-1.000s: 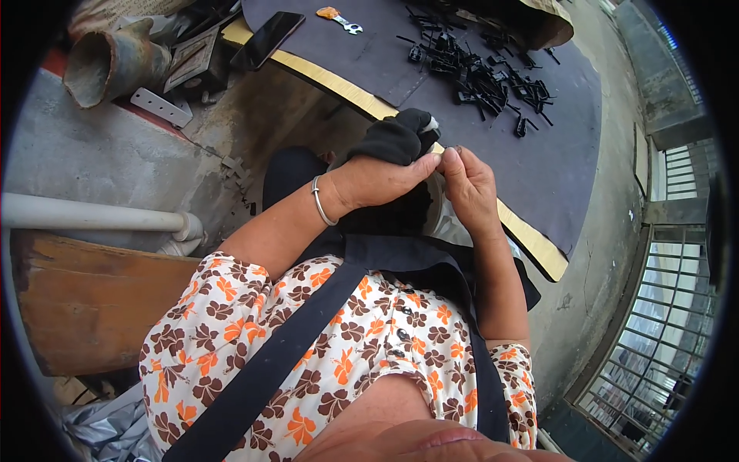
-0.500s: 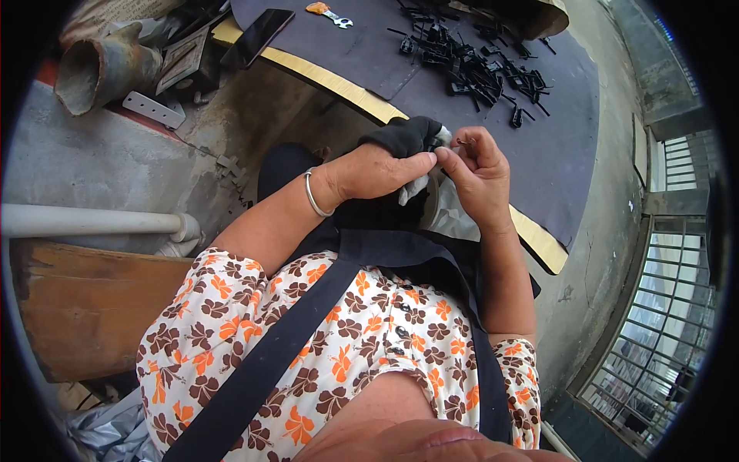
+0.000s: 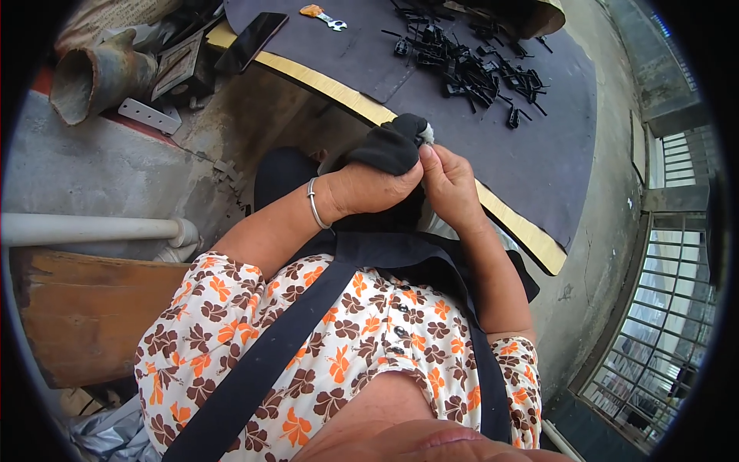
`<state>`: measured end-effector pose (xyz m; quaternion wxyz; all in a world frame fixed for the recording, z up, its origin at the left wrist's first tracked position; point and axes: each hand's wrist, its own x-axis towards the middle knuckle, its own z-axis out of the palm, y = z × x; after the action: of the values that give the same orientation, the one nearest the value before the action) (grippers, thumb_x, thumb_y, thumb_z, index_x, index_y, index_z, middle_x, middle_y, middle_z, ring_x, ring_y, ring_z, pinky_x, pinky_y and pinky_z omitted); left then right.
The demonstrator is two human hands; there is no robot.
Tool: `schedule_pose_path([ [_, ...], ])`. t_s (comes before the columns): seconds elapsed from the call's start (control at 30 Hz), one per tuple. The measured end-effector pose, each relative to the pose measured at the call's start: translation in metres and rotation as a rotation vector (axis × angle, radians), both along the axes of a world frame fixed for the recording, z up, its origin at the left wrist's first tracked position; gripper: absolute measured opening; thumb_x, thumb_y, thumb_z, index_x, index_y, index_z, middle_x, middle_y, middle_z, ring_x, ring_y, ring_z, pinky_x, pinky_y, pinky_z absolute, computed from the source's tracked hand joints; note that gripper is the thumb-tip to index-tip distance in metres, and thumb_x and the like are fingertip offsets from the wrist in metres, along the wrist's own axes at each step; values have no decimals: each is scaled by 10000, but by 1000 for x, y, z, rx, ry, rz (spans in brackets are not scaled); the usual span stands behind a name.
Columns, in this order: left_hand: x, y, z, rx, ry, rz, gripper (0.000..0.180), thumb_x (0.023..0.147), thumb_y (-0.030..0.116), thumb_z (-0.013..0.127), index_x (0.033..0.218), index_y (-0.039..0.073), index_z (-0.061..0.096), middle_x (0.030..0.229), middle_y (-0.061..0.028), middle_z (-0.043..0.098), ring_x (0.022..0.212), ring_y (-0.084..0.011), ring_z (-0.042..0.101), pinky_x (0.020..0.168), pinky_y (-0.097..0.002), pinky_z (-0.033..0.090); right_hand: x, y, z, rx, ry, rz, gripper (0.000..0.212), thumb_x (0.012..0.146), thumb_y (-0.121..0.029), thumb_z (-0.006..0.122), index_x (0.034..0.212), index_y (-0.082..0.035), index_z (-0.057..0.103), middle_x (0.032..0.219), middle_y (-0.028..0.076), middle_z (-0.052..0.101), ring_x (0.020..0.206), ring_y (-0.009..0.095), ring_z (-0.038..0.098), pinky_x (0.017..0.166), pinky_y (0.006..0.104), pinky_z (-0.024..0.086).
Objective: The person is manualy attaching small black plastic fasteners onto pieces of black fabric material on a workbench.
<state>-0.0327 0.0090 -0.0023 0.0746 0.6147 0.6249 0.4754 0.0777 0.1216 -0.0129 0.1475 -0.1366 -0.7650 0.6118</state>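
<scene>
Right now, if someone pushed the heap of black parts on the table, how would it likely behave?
The heap of black parts would probably drag along partly tangled, since its thin stems cross and overlap. Single pieces look light, being small and slender. Outlying ones may slide on the flat dark mat.

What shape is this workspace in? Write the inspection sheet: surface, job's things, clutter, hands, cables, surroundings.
Surface: table with dark cover, bearing a heap of small black parts.
Job's things: black fabric over fingers of the left hand.
Clutter: phone and wrench-like tool on table; rusty pipe off it, left.
Hands: right hand beside the left, thumbs close together; anything pinched can't be made out.
Cables: nothing clearly seen.
Surroundings: barred window, right.
</scene>
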Motion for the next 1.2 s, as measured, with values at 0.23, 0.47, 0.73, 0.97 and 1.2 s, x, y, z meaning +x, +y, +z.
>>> schedule_pose_path([
  [0.23, -18, -13, -8, -59, 394, 172, 139, 809, 88, 579, 899, -14, 607, 1020, -171, 597, 999, -314, 547, 856, -365, 436, -9, 59, 15, 544, -242, -306, 318, 895, -311, 549, 825, -3, 588, 645, 88, 552, 629, 155, 515, 588, 298, 411],
  [0.47, -26, -2, -18, -35, 381, 232, 136, 799, 115, 605, 878, 7, 628, 1035, -128, 614, 955, -308, 574, 839, -369, 451, -29, 114, 0, 978, -337, -445, 350, 856, -330, 557, 991, -7, 574, 798, 190, 631, 785, 348, 614, 720, 414, 473],
  [0.73, -7, 11, -8, 41, 350, 263, 154, 808, 118, 588, 703, 6, 591, 1027, -169, 613, 854, -310, 594, 764, -382, 460, -2, 66, 5, 772, -255, -409, 238, 848, -219, 569, 1008, -43, 573, 741, 179, 617, 683, 329, 603, 638, 380, 463],
  [0.97, -1, 19, 0, 87, 370, 261, 171, 821, 148, 580, 756, -11, 581, 1016, -188, 605, 818, -315, 586, 751, -382, 458, 13, 85, 2, 937, -147, -126, 163, 801, -123, 587, 948, -58, 561, 727, 162, 592, 662, 323, 594, 607, 388, 463],
  [1.2, 1, 24, 2, 47, 495, 257, 207, 833, 138, 579, 960, -17, 528, 845, -158, 616, 690, -268, 605, 629, -340, 485, 22, 29, 34, 1341, 55, 6, 109, 733, -72, 574, 841, -85, 565, 636, 52, 508, 585, 240, 568, 512, 351, 455],
])
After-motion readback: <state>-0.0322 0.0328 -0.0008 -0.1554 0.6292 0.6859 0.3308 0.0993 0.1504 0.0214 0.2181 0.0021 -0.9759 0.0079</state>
